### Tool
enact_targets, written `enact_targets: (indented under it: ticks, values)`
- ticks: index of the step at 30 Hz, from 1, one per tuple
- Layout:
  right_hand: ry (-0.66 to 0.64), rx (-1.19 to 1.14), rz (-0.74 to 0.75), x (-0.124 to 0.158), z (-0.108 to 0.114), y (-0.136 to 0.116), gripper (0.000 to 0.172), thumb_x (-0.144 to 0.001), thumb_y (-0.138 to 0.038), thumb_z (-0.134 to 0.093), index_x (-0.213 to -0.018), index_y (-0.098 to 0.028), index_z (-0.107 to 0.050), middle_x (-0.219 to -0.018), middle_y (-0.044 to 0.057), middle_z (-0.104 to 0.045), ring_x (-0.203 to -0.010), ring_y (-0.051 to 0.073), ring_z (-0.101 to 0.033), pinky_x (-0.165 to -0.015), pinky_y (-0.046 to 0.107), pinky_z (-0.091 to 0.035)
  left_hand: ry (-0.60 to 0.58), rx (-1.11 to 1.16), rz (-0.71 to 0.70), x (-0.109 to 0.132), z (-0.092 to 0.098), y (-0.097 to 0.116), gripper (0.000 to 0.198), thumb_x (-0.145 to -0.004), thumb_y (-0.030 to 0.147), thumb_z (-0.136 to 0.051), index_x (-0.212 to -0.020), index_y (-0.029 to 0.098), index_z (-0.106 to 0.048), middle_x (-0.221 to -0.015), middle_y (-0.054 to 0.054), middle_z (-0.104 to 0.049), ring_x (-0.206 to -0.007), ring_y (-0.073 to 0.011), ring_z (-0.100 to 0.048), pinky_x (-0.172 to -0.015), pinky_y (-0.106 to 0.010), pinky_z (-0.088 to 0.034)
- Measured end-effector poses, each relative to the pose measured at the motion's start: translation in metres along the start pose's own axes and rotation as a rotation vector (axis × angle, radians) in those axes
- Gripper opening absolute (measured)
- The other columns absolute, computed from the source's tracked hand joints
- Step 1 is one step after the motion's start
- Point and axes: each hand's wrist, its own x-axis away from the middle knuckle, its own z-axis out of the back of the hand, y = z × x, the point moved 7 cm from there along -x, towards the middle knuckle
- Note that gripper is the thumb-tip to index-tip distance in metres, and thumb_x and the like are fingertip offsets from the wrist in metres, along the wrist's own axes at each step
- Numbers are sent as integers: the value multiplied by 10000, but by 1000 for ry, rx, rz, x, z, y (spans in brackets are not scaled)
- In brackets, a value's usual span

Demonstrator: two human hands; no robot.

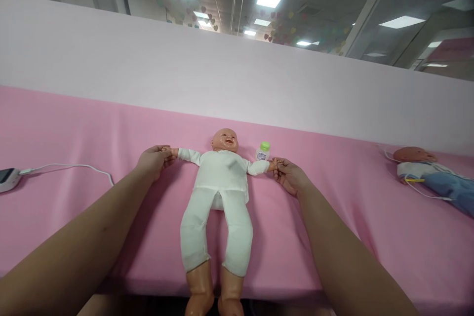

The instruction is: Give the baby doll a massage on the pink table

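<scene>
A baby doll [222, 177] in a white top and white trousers lies on its back on the pink cover. Its arms are stretched out to both sides, and its bare feet reach past the front edge. My left hand [153, 160] is closed around the doll's hand on the left of the view. On the other side, my right hand [291, 175] pinches the doll's other hand between thumb and fingers. Just behind that doll arm stands a small clear bottle [262, 153] with a green cap.
The pink-covered surface [314, 237] runs along a white wall [237, 79] with glass above it. At far left lies a white device [9, 178] with a white cable [74, 165]. A second doll [440, 182] in blue, with thin tubes about it, lies at far right.
</scene>
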Motion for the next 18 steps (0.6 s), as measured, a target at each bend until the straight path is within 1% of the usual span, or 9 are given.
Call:
enact_targets:
  ticks: [4,6,8,10,13,15,18]
  values:
    - [-42,-24,-2,2,2,-1,272,-799,-132,-818,-1049,-227,-769,-1126,70,-730,-796,127,-625,-718,244,-586,-24,-31,-32,2,0,1,246,-691,115,-794,-915,136,-696,-810,-105,-736,-686,-190,-716,-693,-323,-634]
    - [-54,-16,-1,3,1,-2,308,-754,-140,-863,-1033,-229,-769,-1121,65,-734,-795,129,-628,-710,248,-581,-29,-48,-46,3,0,2,235,-684,147,-810,-886,141,-690,-766,-92,-721,-661,-186,-699,-657,-314,-620]
    - [-63,15,-7,4,0,-2,312,-706,-175,-911,-976,-223,-764,-1032,53,-739,-739,123,-609,-652,245,-556,-40,-69,-63,5,0,4,228,-686,185,-824,-862,148,-683,-712,-70,-695,-614,-173,-668,-594,-290,-585]
    - [-75,53,-9,4,-2,-1,310,-666,-231,-951,-897,-212,-744,-919,38,-730,-668,108,-570,-576,230,-499,-58,-86,-82,6,-1,7,240,-693,234,-840,-850,158,-675,-676,-52,-671,-564,-158,-628,-533,-269,-537]
    - [-76,96,12,3,-5,-1,351,-643,-338,-979,-811,-199,-703,-766,13,-686,-580,86,-491,-506,216,-406,-69,-98,-94,7,0,8,282,-699,315,-867,-815,176,-651,-657,-37,-651,-533,-149,-596,-501,-263,-500]
    - [-48,118,33,2,-5,-1,385,-655,-423,-971,-798,-199,-693,-713,-1,-654,-549,78,-442,-490,217,-378,-62,-101,-86,7,1,8,301,-708,346,-873,-783,183,-632,-642,-25,-633,-527,-147,-590,-503,-267,-504]
    - [16,146,40,0,-2,0,417,-692,-528,-931,-817,-201,-704,-726,0,-637,-541,74,-403,-476,214,-367,-47,-91,-75,7,0,8,255,-747,324,-846,-768,179,-637,-631,-20,-622,-530,-144,-594,-515,-265,-520]
